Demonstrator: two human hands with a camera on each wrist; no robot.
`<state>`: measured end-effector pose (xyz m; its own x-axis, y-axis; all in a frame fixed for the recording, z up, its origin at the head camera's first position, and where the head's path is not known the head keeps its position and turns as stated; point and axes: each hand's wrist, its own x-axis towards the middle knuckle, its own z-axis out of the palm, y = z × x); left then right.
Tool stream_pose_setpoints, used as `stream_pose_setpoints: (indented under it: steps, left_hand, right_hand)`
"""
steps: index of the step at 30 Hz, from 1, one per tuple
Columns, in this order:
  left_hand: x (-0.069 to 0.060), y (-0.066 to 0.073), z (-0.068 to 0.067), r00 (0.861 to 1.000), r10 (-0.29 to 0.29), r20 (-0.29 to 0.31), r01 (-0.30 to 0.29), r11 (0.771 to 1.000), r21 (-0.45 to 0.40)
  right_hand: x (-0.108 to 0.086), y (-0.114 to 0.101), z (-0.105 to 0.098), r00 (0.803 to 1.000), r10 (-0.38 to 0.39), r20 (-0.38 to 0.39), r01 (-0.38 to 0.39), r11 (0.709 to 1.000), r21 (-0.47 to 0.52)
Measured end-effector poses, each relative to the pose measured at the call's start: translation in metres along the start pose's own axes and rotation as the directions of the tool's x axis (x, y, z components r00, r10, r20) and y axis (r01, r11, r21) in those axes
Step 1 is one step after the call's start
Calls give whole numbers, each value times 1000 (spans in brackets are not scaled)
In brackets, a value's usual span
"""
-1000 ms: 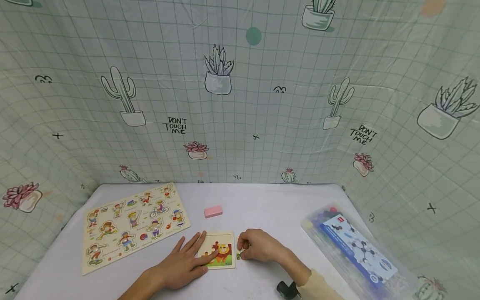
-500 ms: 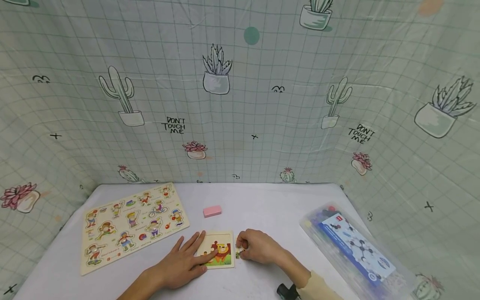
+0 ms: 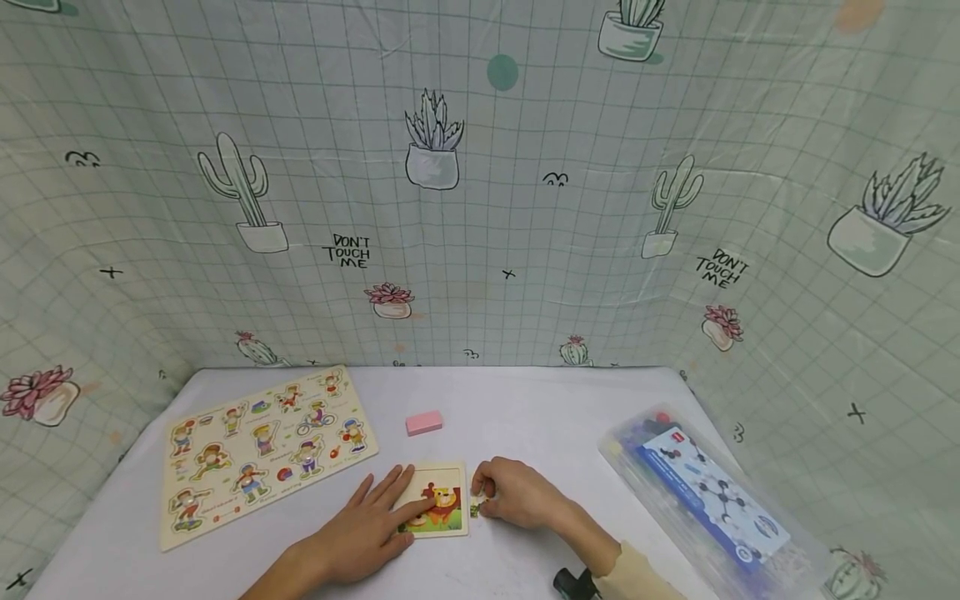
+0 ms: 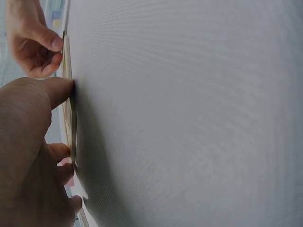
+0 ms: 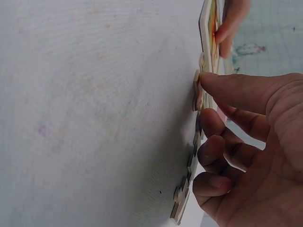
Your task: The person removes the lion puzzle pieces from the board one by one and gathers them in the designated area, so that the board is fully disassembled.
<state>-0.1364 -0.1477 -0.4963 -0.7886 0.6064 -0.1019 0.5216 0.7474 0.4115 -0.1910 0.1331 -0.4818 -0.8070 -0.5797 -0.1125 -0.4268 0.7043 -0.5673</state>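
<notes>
My left hand (image 3: 358,533) rests with spread fingers on a small square wooden jigsaw puzzle (image 3: 447,502) showing a yellow bear on grass. Its fingers cover the puzzle's left part, and one fingertip touches the picture. Just off the tray's right edge, my right hand (image 3: 517,493) pinches a small puzzle piece (image 3: 475,506) between thumb and finger. The right wrist view shows the thumb against that piece's edge, with more loose puzzle pieces (image 5: 181,201) lying on the table under the curled fingers. From above, the hand hides most of them.
A large wooden peg puzzle board (image 3: 270,454) with child figures lies at the left. A pink block (image 3: 424,422) sits behind the small puzzle. On the right is a clear plastic case (image 3: 712,500) with a blue label. A black object (image 3: 573,582) is beside the right sleeve.
My left hand has shifted slightly on the puzzle and covers more of its left side. The right hand stays in place, and less of the loose piece shows beside it.
</notes>
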Motion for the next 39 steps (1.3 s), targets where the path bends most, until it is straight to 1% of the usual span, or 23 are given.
stream_pose_setpoints:
  steps: [2,6,11,18,20,22,25,28,32,39]
  left_hand:
    - [0,1,0,1000,1,5,-1,1000,-16]
    - [-1,3,-1,1000,13,3,-13,1000,-18]
    - [0,4,-1,1000,17,4,-17,1000,-24]
    - [3,8,2,999,39,-18,-39,999,11]
    - [4,9,2,999,41,-12,-41,999,8]
    - [5,10,2,999,36,3,-36,999,-6]
    - [7,11,3,999,15,36,-14,999,-29]
    - [7,12,3,998,-3,56,4,1000,-22]
    - [8,13,2,998,-9,59,9,1000,0]
    - [8,14,1,999,-20,50,18,999,45]
  right_hand:
    - [1,0,-1,1000,-5,-5,5,1000,1]
    - [6,-2,-2,1000,-19,-19,19,1000,8]
    - [14,-10,-3,999,-37,-20,37,999,-7]
    - [29,-27,6,997,-76,11,77,994,-79]
    - [33,-31,9,996,-89,21,91,990,-105]
    - [36,-34,11,994,-102,35,106,987,-118]
    - [38,-37,14,992,-117,54,124,983,-135]
    - [40,-39,15,991,-119,62,127,981,-144]
    - [40,-40,14,992,-110,60,119,980,-160]
    - [42,-39,13,992,-108,59,115,983,-143]
